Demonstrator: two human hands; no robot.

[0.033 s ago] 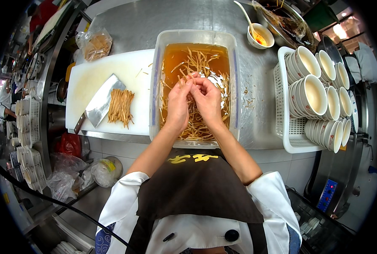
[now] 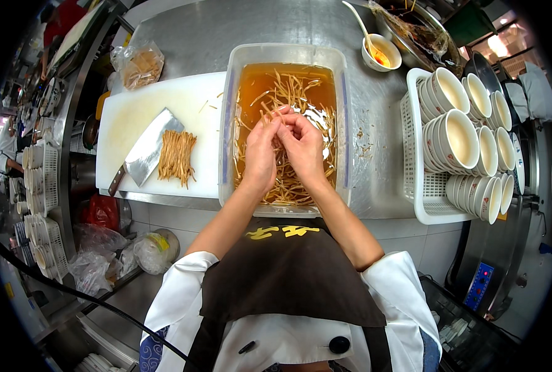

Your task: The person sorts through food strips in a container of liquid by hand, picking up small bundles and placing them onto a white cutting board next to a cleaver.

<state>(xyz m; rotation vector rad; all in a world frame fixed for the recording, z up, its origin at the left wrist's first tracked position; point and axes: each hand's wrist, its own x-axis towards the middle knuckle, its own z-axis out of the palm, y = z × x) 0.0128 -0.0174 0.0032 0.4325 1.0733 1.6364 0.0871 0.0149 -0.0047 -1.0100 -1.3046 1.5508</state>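
Observation:
Both hands are closed, fingertips together, over a clear plastic tub point(image 2: 345, 80) of amber liquid. My left hand point(image 2: 262, 152) pinches a few thin tan strips whose ends poke up past its fingers. Against it, my right hand point(image 2: 302, 144) has its thumb and fingers pressed on the same strips; the grip point is partly hidden. More loose tan strips point(image 2: 294, 90) float and lie in the liquid. To the left, a neat bundle of cut strips point(image 2: 177, 158) rests on a white cutting board point(image 2: 124, 118) beside a cleaver point(image 2: 155, 146).
A plastic bag of tan food point(image 2: 142, 67) sits behind the board. At the right, a white basket point(image 2: 420, 192) holds several stacked bowls point(image 2: 451, 139). A small bowl with a spoon point(image 2: 381, 53) and a large metal basin point(image 2: 406, 31) stand at the back right.

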